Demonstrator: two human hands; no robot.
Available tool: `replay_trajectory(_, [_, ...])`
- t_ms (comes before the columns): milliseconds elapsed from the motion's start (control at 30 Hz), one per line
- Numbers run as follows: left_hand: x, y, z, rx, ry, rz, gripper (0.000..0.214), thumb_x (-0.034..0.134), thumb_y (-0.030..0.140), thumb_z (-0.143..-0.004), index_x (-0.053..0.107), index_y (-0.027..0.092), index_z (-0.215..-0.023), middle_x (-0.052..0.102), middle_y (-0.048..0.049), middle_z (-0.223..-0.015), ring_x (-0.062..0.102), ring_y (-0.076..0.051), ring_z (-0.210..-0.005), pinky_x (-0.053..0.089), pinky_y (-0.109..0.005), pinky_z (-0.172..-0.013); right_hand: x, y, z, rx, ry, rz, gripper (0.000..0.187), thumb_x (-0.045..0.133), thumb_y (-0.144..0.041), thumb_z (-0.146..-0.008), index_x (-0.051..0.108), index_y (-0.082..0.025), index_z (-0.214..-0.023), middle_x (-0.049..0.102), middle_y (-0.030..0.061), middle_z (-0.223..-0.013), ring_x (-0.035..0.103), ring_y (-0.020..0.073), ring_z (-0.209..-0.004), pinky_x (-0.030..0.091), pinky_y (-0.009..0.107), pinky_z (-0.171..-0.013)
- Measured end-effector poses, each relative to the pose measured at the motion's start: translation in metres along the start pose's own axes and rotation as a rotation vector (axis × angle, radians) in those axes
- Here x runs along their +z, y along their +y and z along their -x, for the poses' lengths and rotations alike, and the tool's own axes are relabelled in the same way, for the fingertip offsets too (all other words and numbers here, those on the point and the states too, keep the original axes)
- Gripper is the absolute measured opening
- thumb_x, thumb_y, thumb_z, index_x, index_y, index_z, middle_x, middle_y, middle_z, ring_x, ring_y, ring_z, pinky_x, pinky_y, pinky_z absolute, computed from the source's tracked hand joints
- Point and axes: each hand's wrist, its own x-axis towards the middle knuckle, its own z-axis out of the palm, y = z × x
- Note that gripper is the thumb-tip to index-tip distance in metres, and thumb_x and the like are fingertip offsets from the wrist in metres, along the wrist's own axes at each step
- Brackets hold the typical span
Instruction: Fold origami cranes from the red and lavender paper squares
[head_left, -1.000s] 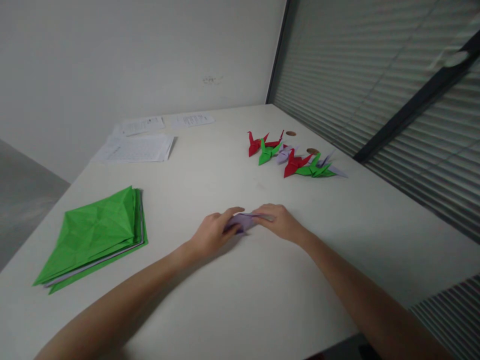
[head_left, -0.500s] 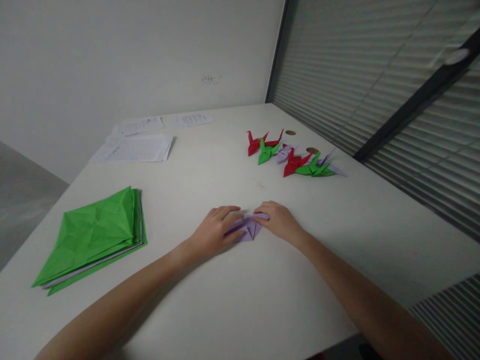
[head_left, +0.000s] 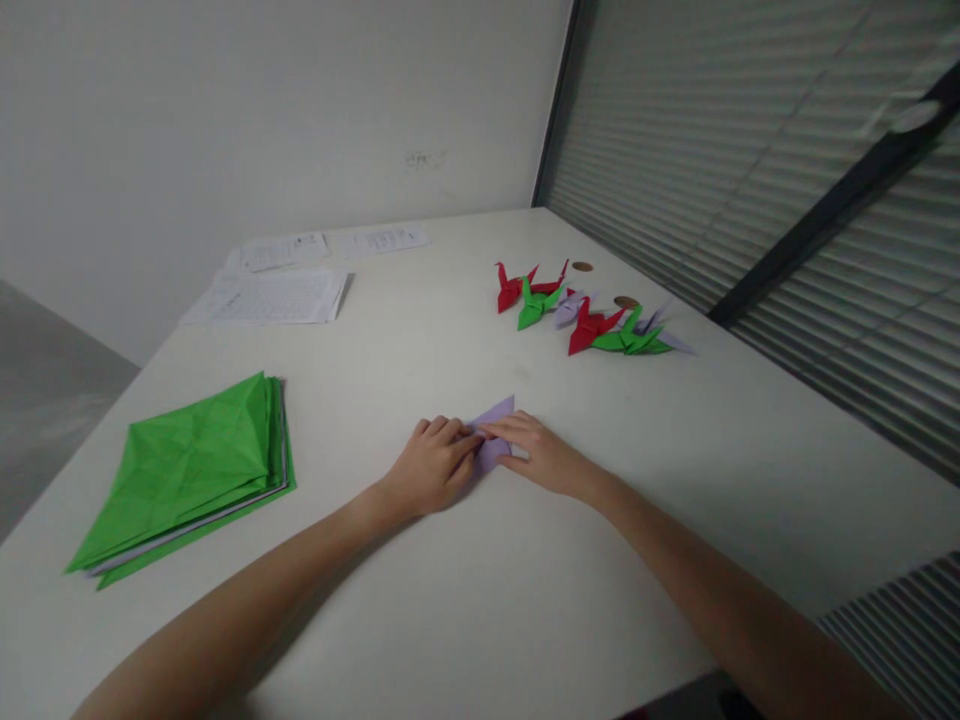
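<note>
A folded piece of purple origami paper [head_left: 490, 457] lies on the white table between my hands, one pointed corner sticking up and away from me. My left hand [head_left: 430, 466] is closed on its left side, index finger pressed along the fold. From the right, my right hand [head_left: 546, 456] grips the paper, its fingers on top close to the left fingertips and its thumb at the near edge. The fingers cover part of the folds.
Several red, green and purple paper cranes [head_left: 586, 325] stand at the back right, beside two round holes in the table. A stack of green and purple folded paper [head_left: 195, 450] lies at left. Printed sheets [head_left: 274, 296] lie at the back left. Window blinds [head_left: 712, 150] border the right side.
The purple paper has been turned and its flap folded over; a corner now points away from me. My right hand has moved slightly left, its fingers now meeting those of my left hand.
</note>
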Motion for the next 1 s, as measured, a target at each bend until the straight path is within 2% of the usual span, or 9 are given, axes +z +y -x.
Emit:
replay_trajectory(167, [0.005, -0.004, -0.001, -0.013, -0.005, -0.051, 0.037, 0.045, 0.031, -0.096, 0.054, 0.019, -0.129, 0.059, -0.0108, -0.109, 0.053, -0.025, -0.094, 0.040, -0.039, -0.080, -0.001, -0.003, 0.001, 0.079, 0.018, -0.145, 0.048, 0.065, -0.012, -0.083, 0.059, -0.023, -0.130, 0.062, 0.0086, -0.108, 0.059, 0.0202, -0.100, 0.049, 0.039, -0.093])
replay_trajectory(300, [0.007, -0.006, 0.001, -0.004, 0.009, -0.041, 0.035, 0.047, 0.036, -0.096, 0.056, 0.017, -0.124, 0.057, -0.0124, -0.122, 0.053, -0.027, -0.103, 0.041, -0.041, -0.085, -0.004, -0.010, 0.000, 0.059, 0.015, -0.243, 0.044, 0.060, -0.011, -0.085, 0.062, -0.025, -0.126, 0.058, 0.0054, -0.099, 0.057, 0.0171, -0.094, 0.048, 0.035, -0.090])
replay_trajectory(433, [0.007, -0.006, 0.001, 0.041, 0.042, 0.015, 0.039, 0.049, 0.030, -0.095, 0.050, 0.017, -0.132, 0.053, -0.0125, -0.137, 0.049, -0.028, -0.119, 0.039, -0.042, -0.092, -0.007, -0.012, 0.000, 0.065, 0.023, -0.346, 0.037, 0.057, -0.017, -0.088, 0.064, -0.023, -0.124, 0.057, 0.0046, -0.095, 0.057, 0.0153, -0.087, 0.049, 0.032, -0.084])
replay_trajectory(600, [0.011, -0.008, 0.002, 0.083, 0.062, 0.052, 0.041, 0.045, 0.024, -0.097, 0.046, 0.017, -0.137, 0.057, -0.0133, -0.134, 0.048, -0.026, -0.126, 0.036, -0.044, -0.096, -0.010, -0.012, 0.000, 0.190, -0.047, -0.490, 0.037, 0.060, -0.031, -0.088, 0.063, -0.020, -0.123, 0.064, 0.0037, -0.090, 0.059, 0.0145, -0.078, 0.051, 0.031, -0.077])
replay_trajectory(733, [0.015, -0.010, 0.003, 0.124, 0.061, 0.059, 0.040, 0.043, 0.021, -0.098, 0.046, 0.018, -0.137, 0.056, -0.0132, -0.137, 0.047, -0.026, -0.128, 0.034, -0.045, -0.098, -0.011, -0.012, 0.001, 0.282, -0.113, -0.482, 0.035, 0.063, -0.035, -0.086, 0.065, -0.018, -0.117, 0.067, 0.0016, -0.080, 0.061, 0.0148, -0.073, 0.051, 0.029, -0.072])
replay_trajectory(800, [0.015, -0.010, 0.003, 0.122, 0.065, 0.080, 0.039, 0.044, 0.022, -0.098, 0.048, 0.018, -0.136, 0.057, -0.0129, -0.135, 0.048, -0.026, -0.127, 0.034, -0.045, -0.099, -0.012, -0.011, 0.002, 0.251, -0.130, -0.424, 0.029, 0.069, -0.034, -0.082, 0.068, -0.017, -0.106, 0.068, 0.0022, -0.081, 0.062, 0.0155, -0.074, 0.050, 0.030, -0.074])
replay_trajectory(900, [0.015, -0.009, 0.002, 0.102, 0.086, 0.109, 0.038, 0.045, 0.026, -0.098, 0.049, 0.019, -0.135, 0.059, -0.0131, -0.130, 0.051, -0.026, -0.123, 0.036, -0.044, -0.099, -0.013, -0.009, 0.002, 0.100, -0.188, -0.269, 0.019, 0.075, -0.031, -0.078, 0.070, -0.017, -0.091, 0.068, 0.0035, -0.085, 0.062, 0.0170, -0.080, 0.049, 0.031, -0.080])
replay_trajectory(1000, [0.014, -0.008, 0.001, 0.096, 0.109, 0.137, 0.037, 0.046, 0.031, -0.098, 0.050, 0.019, -0.133, 0.060, -0.0134, -0.123, 0.054, -0.026, -0.116, 0.039, -0.044, -0.096, -0.014, -0.008, 0.001, -0.009, -0.218, -0.142, 0.010, 0.074, -0.025, -0.080, 0.073, -0.018, -0.087, 0.067, 0.0052, -0.093, 0.062, 0.0178, -0.089, 0.048, 0.032, -0.086])
